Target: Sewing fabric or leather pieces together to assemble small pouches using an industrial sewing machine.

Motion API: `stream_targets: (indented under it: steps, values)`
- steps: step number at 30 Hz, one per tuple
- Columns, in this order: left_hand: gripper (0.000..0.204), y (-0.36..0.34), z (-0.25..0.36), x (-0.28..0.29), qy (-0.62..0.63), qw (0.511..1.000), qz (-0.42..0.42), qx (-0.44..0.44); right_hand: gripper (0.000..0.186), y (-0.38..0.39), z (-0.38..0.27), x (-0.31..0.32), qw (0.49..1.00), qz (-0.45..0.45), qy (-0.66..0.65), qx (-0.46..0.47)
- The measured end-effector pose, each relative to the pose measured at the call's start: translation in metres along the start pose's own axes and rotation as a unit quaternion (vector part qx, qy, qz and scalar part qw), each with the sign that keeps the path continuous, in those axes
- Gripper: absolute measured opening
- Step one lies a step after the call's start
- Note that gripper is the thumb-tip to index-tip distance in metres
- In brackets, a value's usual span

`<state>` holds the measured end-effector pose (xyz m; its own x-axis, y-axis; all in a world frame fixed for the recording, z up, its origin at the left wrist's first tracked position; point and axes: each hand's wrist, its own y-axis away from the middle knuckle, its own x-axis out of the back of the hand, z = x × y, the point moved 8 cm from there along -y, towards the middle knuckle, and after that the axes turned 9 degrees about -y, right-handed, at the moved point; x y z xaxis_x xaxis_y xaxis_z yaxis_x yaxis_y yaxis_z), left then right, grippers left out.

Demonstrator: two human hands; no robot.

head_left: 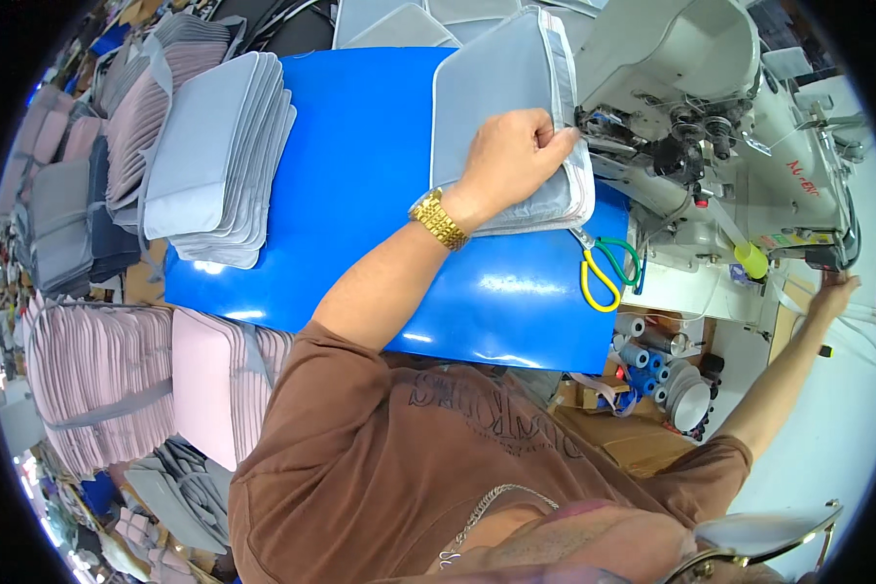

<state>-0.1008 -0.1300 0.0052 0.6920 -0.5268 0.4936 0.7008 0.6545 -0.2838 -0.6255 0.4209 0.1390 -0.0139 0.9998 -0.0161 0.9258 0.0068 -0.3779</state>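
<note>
My left hand [518,161], with a gold watch [438,220] at the wrist, rests on a stacked grey fabric panel [496,88] with pale bound edges. Its fingers are curled, with thumb and forefinger pinched at the panel's right edge, beside the sewing machine's needle area. A pale sewing machine [672,58] stands right of the panel. Far to the right, my right hand [833,294] reaches to the machine's lower end, by a small black box [825,257]; its fingers are mostly hidden. Scissors [602,277] with one yellow and one green handle lie just below the panel.
A blue work surface [360,127] spreads under the panel. Piled grey panels [204,146] stand on its left. Tied pink bundles [102,380] sit lower left. Thread cones [638,355] and a white disc-shaped spool [689,401] are below the machine. A yellow-green cup [749,260] hangs near it.
</note>
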Motion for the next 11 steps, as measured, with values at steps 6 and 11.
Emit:
stream_targets:
  steps: [6, 11]
  values:
    - [0.045, -0.003, 0.002, 0.0, 0.001, 1.0, -0.016, -0.004, 0.056, -0.001, -0.001, 0.004, 0.998, 0.044, -0.028, 0.044]
    - [0.044, 0.007, -0.018, 0.015, -0.062, 0.995, -0.073, -0.016, 0.065, -0.079, -0.024, -0.004, 0.944, -0.208, 0.134, -0.216]
